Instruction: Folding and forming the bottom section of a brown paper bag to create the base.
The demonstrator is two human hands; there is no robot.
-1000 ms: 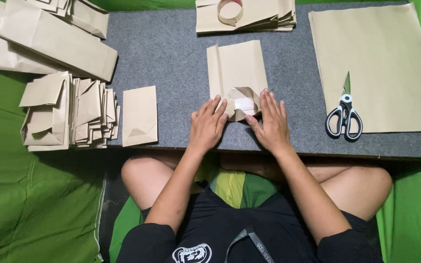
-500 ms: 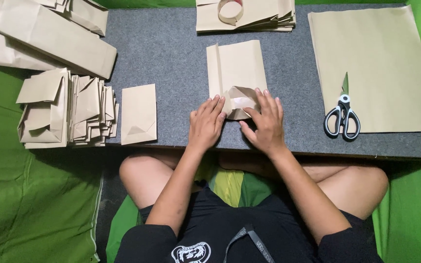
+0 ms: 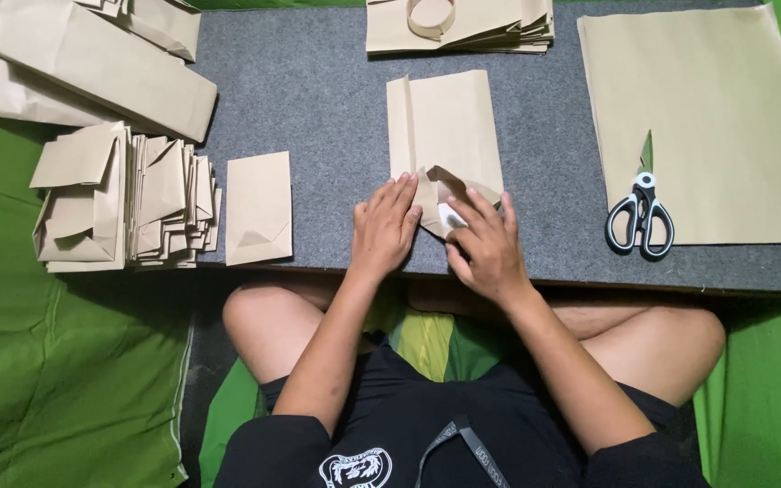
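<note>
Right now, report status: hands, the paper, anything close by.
Left hand flat on the folded brown paper piece. Right hand pinching its bottom flap. Scissors lie apart to the right.

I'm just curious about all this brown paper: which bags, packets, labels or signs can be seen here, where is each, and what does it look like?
Half-folded tan paper bag: mat centre, under both hands, bottom flaps open.
Finished flat tan paper packet: left of the left hand, rectangular.
Stack of folded tan packets: mat's left edge, fanned.
Long tan folded sleeves: top left corner.
Pile of tan folded sheets: top centre.
Labels, signs, screens: none on the mat.
</note>
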